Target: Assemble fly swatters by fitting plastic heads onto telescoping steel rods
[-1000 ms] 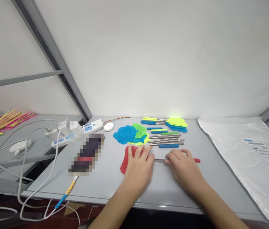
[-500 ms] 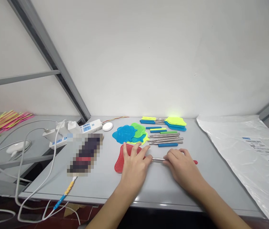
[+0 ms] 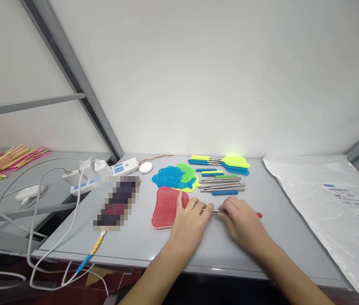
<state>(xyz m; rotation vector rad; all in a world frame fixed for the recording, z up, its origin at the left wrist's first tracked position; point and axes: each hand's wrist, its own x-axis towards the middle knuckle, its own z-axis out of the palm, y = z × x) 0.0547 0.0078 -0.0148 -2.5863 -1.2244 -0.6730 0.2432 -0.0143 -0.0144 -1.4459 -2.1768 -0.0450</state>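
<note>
A red fly swatter [image 3: 166, 211] lies across the front of the table, its perforated head to the left and a thin metal rod running right. My left hand [image 3: 190, 222] is closed around the rod beside the head, one finger stretched along the head's edge. Farther right, my right hand [image 3: 244, 220] grips the same rod near its red handle [image 3: 259, 215], whose end pokes out past the fingers. Only a short piece of bare metal shows between the two hands. The rest of the rod is hidden under my fingers.
Behind my hands lie loose blue and green swatter heads [image 3: 168, 176], metal rods [image 3: 222, 185] and coloured handles [image 3: 225, 192]. Whole swatters [image 3: 235, 162] are stacked against the wall. Left are a power strip [image 3: 125, 167], a pixelated object [image 3: 117, 203] and cables; right, a white plastic bag [image 3: 315, 190].
My left hand has slid right along the rod, closer to my right hand, uncovering more of the red head. My right hand stays nearly in place.
</note>
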